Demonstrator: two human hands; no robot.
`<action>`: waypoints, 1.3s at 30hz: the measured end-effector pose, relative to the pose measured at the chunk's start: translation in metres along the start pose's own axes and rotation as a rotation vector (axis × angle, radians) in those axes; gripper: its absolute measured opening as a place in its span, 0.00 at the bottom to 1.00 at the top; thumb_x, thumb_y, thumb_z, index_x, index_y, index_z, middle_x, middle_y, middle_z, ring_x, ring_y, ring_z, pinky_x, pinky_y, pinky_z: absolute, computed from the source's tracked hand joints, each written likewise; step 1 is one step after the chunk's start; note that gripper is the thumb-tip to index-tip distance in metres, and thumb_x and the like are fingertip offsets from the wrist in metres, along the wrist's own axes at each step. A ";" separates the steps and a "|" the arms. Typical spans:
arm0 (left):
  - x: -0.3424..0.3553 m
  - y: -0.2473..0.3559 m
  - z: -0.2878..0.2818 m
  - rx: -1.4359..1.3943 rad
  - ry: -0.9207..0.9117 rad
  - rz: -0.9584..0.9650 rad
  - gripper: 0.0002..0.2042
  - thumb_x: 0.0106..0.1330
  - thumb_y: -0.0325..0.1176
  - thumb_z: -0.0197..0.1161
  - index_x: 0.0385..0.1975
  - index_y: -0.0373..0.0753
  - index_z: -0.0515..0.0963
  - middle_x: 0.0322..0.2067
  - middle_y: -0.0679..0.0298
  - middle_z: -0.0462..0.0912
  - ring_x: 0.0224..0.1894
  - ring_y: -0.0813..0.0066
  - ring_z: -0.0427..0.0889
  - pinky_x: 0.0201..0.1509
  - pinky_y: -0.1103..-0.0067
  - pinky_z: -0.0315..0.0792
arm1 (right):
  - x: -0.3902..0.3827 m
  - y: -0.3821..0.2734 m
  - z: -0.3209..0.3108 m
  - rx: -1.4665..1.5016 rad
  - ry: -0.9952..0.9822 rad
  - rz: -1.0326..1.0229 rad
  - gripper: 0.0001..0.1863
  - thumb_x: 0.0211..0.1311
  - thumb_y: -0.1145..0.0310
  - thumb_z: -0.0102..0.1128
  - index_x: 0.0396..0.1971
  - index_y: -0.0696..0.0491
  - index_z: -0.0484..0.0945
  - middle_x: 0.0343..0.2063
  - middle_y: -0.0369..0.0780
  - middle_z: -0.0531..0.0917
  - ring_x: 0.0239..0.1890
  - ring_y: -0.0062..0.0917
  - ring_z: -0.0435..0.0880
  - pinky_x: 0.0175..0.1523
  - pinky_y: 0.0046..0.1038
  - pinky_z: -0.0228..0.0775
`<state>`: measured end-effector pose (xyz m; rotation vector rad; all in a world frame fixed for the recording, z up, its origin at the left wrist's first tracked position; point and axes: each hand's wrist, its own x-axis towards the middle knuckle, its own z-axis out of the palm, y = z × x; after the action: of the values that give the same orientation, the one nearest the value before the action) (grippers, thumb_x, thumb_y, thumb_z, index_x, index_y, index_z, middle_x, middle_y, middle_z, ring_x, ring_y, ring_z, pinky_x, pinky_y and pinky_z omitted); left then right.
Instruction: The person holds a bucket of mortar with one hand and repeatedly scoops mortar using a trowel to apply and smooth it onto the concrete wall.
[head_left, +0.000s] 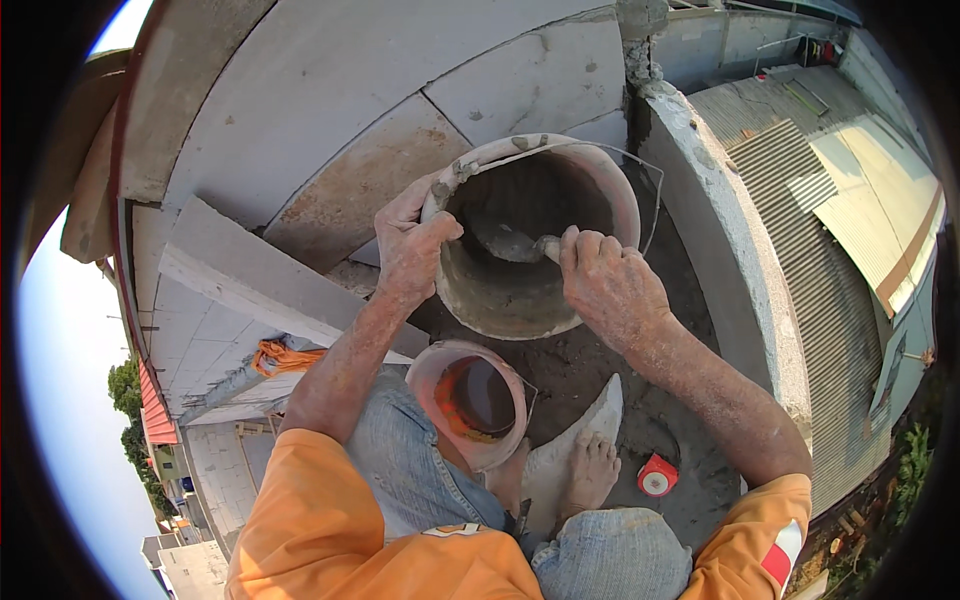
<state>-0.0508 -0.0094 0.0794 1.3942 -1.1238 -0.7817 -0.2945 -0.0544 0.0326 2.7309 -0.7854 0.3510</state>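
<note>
My left hand (pixel 410 245) is closed round the left rim of a large mortar-stained bucket (pixel 505 312), which leans with its mouth facing me. In my right hand (pixel 615 287) is the handle of a trowel (pixel 508 241); its grey, mortar-smeared blade reaches inside the bucket. Grey residue coats the inner wall, and the bottom lies in shadow. A thin wire handle hangs over the bucket's right side. Nearer to me stands a smaller reddish bucket (pixel 425 372) holding dark liquid, beside my bare feet.
A red tape measure (pixel 657 476) lies on the grey floor to the right of my foot. Pale block walls (pixel 540 75) rise ahead, and a low wall (pixel 725 220) curves along the right, with corrugated roofs (pixel 800 250) beyond it. An orange cloth (pixel 285 356) lies at left.
</note>
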 end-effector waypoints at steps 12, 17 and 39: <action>-0.014 0.021 0.006 0.154 -0.047 0.197 0.30 0.46 0.17 0.56 0.56 0.26 0.77 0.54 0.56 0.83 0.56 0.71 0.78 0.65 0.77 0.67 | -0.016 -0.006 -0.007 -0.008 -0.203 0.153 0.14 0.57 0.71 0.65 0.37 0.65 0.75 0.27 0.38 0.76 0.28 0.19 0.82 0.26 0.21 0.77; -0.018 0.038 -0.002 0.351 -0.206 0.457 0.28 0.43 0.19 0.60 0.52 0.25 0.80 0.54 0.50 0.83 0.60 0.63 0.78 0.70 0.70 0.63 | -0.008 0.005 -0.013 0.516 -0.219 0.188 0.15 0.56 0.70 0.64 0.40 0.63 0.77 0.33 0.49 0.81 0.33 0.39 0.86 0.35 0.37 0.82; -0.029 0.023 -0.050 -0.199 0.123 0.008 0.33 0.47 0.20 0.47 0.62 0.27 0.69 0.54 0.52 0.79 0.54 0.61 0.81 0.62 0.70 0.74 | -0.076 0.010 -0.026 1.999 -0.142 0.584 0.27 0.56 0.69 0.65 0.57 0.61 0.76 0.27 0.37 0.80 0.22 0.18 0.78 0.28 0.24 0.73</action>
<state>-0.0183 0.0363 0.1051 1.2531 -0.9299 -0.7697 -0.3661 -0.0174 0.0361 3.9545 -2.0292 1.9647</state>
